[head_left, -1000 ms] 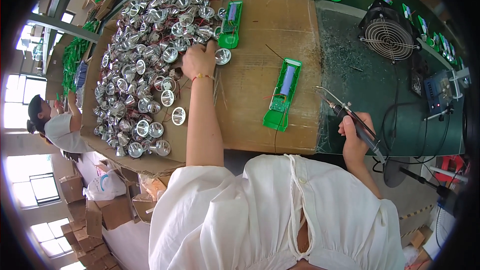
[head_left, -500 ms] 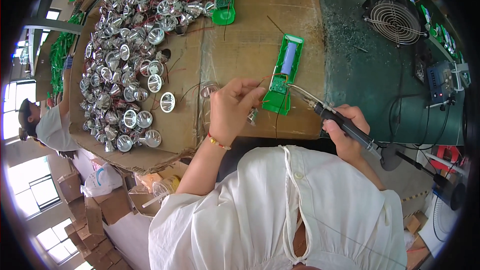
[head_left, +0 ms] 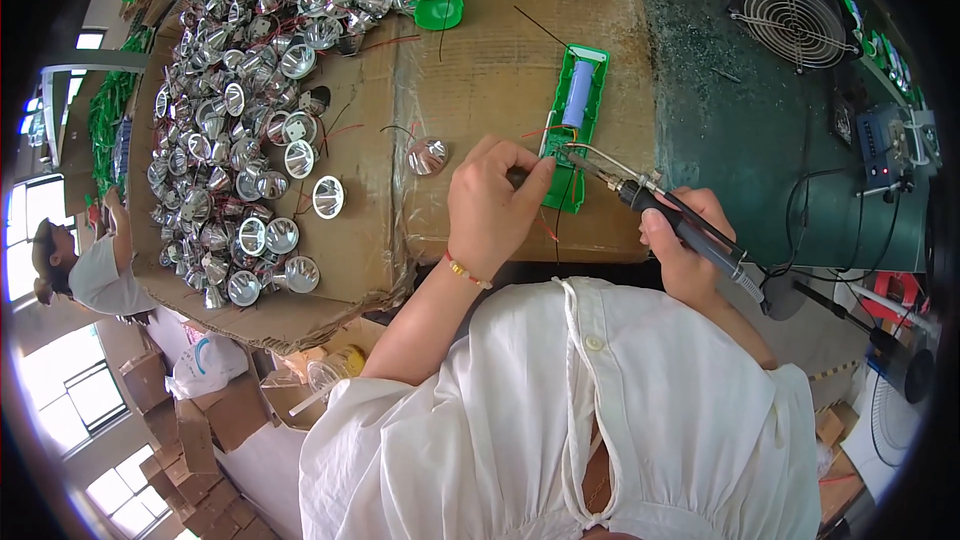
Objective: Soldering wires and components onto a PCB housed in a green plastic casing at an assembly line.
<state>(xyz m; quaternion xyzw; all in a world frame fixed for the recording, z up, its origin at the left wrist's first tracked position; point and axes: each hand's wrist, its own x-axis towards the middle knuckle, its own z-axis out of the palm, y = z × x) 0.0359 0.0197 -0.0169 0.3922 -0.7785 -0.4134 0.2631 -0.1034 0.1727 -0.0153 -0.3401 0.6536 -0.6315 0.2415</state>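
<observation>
Materials: green plastic tray (head_left: 572, 130) with blue cylindrical cell (head_left: 577, 93), on brown cardboard (head_left: 500, 60); shiny metal reflectors (head_left: 240, 120) heaped at left.
Left hand (head_left: 492, 205): fingers pinched, touching tray's near end; what is pinched too small to tell.
Right hand (head_left: 685, 245): clenched around black soldering iron (head_left: 660, 210), tip over tray, just beside left fingertips.

The left hand (head_left: 492, 202) is stretched out in front, wrist bent, with its fingers (head_left: 535, 172) pinched together at the tips. The right hand (head_left: 685, 240) sits close beside it, curled tight in a fist-like grip. Both forearms come up from the body.
</observation>
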